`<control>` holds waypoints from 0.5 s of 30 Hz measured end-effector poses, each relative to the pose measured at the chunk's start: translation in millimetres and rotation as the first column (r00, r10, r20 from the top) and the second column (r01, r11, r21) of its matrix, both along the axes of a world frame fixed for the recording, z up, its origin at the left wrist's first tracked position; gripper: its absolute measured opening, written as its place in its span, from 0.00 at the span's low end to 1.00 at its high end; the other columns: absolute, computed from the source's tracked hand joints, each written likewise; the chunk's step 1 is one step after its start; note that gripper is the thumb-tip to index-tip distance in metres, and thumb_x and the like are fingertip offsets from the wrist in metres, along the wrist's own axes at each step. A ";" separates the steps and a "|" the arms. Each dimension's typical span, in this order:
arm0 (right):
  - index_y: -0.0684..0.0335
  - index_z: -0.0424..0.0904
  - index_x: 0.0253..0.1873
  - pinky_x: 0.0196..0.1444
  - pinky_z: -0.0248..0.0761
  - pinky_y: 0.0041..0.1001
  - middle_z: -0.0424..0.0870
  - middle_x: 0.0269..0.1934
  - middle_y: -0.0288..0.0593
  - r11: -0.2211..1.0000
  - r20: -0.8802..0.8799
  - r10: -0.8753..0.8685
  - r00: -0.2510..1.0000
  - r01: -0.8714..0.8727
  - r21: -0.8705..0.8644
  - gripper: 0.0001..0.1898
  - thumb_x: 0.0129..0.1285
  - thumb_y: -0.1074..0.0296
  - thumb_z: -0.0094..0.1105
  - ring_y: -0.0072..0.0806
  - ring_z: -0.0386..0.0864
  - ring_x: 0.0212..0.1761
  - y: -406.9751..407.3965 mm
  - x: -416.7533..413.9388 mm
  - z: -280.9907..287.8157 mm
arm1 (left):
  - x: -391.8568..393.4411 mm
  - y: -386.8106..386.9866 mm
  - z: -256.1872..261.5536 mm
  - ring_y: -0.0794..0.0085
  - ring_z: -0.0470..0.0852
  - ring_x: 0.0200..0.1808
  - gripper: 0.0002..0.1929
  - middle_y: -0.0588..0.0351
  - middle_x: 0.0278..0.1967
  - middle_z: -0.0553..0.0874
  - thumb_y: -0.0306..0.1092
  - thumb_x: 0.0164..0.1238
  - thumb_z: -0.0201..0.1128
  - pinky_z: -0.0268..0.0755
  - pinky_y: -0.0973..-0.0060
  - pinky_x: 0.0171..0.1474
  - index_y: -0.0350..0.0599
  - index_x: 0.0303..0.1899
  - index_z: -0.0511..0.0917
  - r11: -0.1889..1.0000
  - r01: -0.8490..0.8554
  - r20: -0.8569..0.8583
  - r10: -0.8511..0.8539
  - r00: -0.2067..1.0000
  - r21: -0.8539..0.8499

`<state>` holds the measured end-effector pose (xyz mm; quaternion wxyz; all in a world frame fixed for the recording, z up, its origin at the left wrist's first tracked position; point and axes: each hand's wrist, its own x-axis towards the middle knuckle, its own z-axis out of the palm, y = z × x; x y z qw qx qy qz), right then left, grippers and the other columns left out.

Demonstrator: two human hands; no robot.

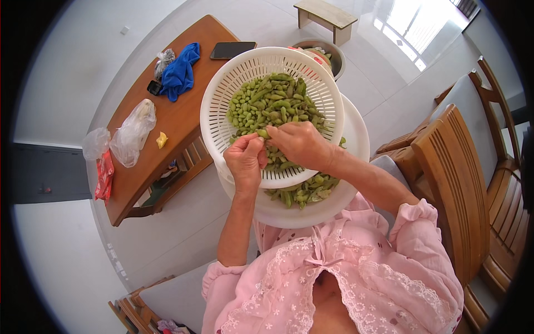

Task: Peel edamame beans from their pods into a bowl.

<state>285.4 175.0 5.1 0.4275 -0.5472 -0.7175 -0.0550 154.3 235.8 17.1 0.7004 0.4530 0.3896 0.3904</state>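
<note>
Between the fingertips of my left hand [245,160] and my right hand [302,142] is a green soybean pod [263,133], gripped from both sides. Both hands are over the near part of a white slotted plastic colander [215,104]. Inside it, shelled green soybeans [242,108] lie on the left, and a heap of whole soybean pods [288,94] fills the middle and right. The colander rests over a larger white basin [356,125]. In the basin's near side I see green pods or empty hulls [302,194], partly hidden by the colander.
On a wooden table [183,112] at left lie a smartphone [232,50], a blue cloth [181,73], plastic bags [135,131] and a red packet [104,175]. A metal bowl [340,62] stands on the floor beyond, near a small stool [327,16]. Wooden chairs [452,188] are at right.
</note>
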 end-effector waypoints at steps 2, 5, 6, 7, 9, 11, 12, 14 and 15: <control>0.69 0.75 0.42 0.25 0.71 0.29 0.74 0.20 0.43 0.998 -0.136 0.011 0.991 -0.020 -0.064 0.15 0.48 0.72 0.59 0.34 0.77 0.23 -1.9 0.1 4.4 | -1.0 0.2 -0.9 0.82 0.66 0.11 0.07 0.60 0.15 0.73 0.25 0.53 0.59 0.55 0.83 0.12 0.30 0.32 0.76 1.000 0.005 -0.007 -0.005 1.000 -0.007; 0.67 0.78 0.36 0.26 0.71 0.29 0.76 0.19 0.46 0.989 -0.381 0.004 0.924 -0.061 -0.137 0.10 0.47 0.72 0.61 0.36 0.77 0.22 -0.8 -0.1 5.3 | -1.4 0.3 -2.6 0.82 0.65 0.11 0.06 0.60 0.15 0.73 0.24 0.53 0.59 0.55 0.84 0.12 0.30 0.32 0.76 1.000 0.019 -0.003 -0.019 1.000 -0.013; 0.67 0.79 0.33 0.26 0.70 0.27 0.77 0.19 0.47 0.986 -0.486 -0.007 0.874 -0.074 -0.149 0.07 0.47 0.72 0.62 0.36 0.77 0.21 0.3 -0.7 6.3 | -1.8 0.3 -2.5 0.82 0.65 0.11 0.06 0.60 0.15 0.73 0.24 0.53 0.59 0.55 0.84 0.12 0.31 0.32 0.76 1.000 0.028 0.010 -0.028 1.000 -0.010; 0.67 0.79 0.33 0.26 0.70 0.27 0.77 0.19 0.47 0.986 -0.485 -0.005 0.874 -0.076 -0.148 0.07 0.47 0.72 0.62 0.36 0.77 0.21 0.1 -1.0 9.1 | -2.2 0.4 -2.2 0.82 0.65 0.11 0.06 0.60 0.15 0.73 0.24 0.53 0.59 0.55 0.84 0.12 0.31 0.32 0.76 1.000 0.026 0.010 -0.026 1.000 -0.010; 0.69 0.79 0.30 0.25 0.70 0.25 0.79 0.20 0.50 0.948 -0.598 -0.094 0.796 -0.111 -0.297 0.06 0.48 0.73 0.61 0.33 0.77 0.19 -1.4 -1.3 16.9 | -2.3 0.7 -1.6 0.83 0.65 0.11 0.06 0.60 0.16 0.73 0.24 0.54 0.58 0.55 0.84 0.12 0.31 0.33 0.76 1.000 0.016 0.007 -0.016 1.000 -0.007; 0.69 0.80 0.31 0.24 0.70 0.24 0.79 0.19 0.48 0.947 -0.627 -0.103 0.772 -0.118 -0.300 0.05 0.49 0.73 0.60 0.29 0.76 0.18 -0.7 -2.1 16.3 | -2.7 1.2 -1.6 0.83 0.65 0.11 0.06 0.60 0.16 0.73 0.24 0.54 0.58 0.55 0.84 0.12 0.31 0.33 0.75 1.000 0.010 -0.001 -0.010 1.000 -0.003; 0.70 0.80 0.31 0.23 0.69 0.22 0.79 0.18 0.46 0.944 -0.656 -0.114 0.746 -0.123 -0.305 0.05 0.51 0.73 0.60 0.24 0.76 0.17 -0.5 -1.8 16.0 | -2.6 1.5 -2.1 0.83 0.65 0.11 0.06 0.60 0.16 0.73 0.24 0.54 0.58 0.55 0.84 0.12 0.32 0.33 0.75 1.000 0.005 -0.011 -0.005 1.000 -0.001; 0.71 0.80 0.31 0.22 0.69 0.20 0.79 0.18 0.43 0.906 -0.765 -0.136 0.630 -0.234 -0.353 0.06 0.53 0.73 0.59 0.21 0.75 0.18 -0.1 1.6 16.8 | -3.1 2.4 -4.8 0.83 0.65 0.11 0.06 0.61 0.16 0.73 0.24 0.54 0.58 0.55 0.84 0.12 0.32 0.33 0.75 1.000 0.013 0.009 -0.013 1.000 -0.012; 0.71 0.80 0.31 0.21 0.69 0.19 0.78 0.18 0.40 0.856 -0.851 -0.173 0.496 -0.350 -0.379 0.06 0.55 0.73 0.58 0.18 0.75 0.19 0.1 3.4 17.5 | -3.3 2.7 -5.2 0.82 0.64 0.11 0.06 0.61 0.16 0.72 0.24 0.54 0.58 0.55 0.83 0.12 0.33 0.33 0.74 0.999 0.021 0.027 -0.021 0.999 -0.024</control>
